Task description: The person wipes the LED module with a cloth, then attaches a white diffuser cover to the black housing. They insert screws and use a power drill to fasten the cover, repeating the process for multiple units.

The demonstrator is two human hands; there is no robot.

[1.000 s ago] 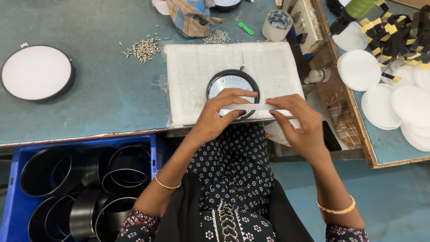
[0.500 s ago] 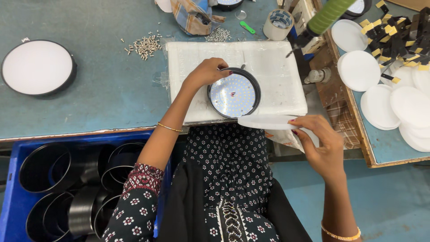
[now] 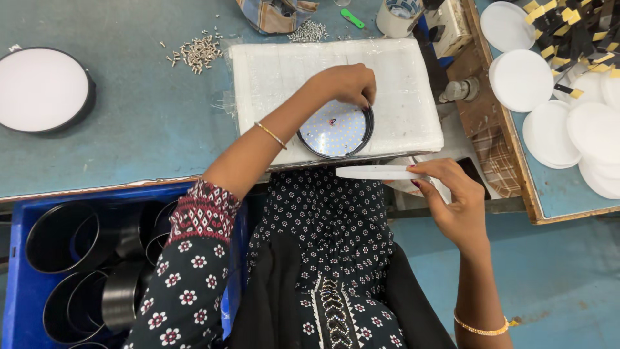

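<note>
Two hands busy: left hand (image 3: 345, 84) pinching the lamp (image 3: 336, 129) rim, right hand (image 3: 452, 200) gripping the disc (image 3: 378, 172) edge-on; that thin hold could let it slip.

Round black-rimmed LED lamp (image 3: 336, 129) flat on foam; white diffuser disc (image 3: 378, 172) held edge-on.

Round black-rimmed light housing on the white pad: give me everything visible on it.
The round black-rimmed light housing lies flat, face up, on the white foam pad, near the pad's front edge. Its open top shows a pale circular board dotted with small light points and one small dark mark near the centre. The rim looks like thin black metal or plastic. The left hand grips the rim at its upper right edge. The right hand holds a white round diffuser disc apart from it, in front of the pad.
</note>
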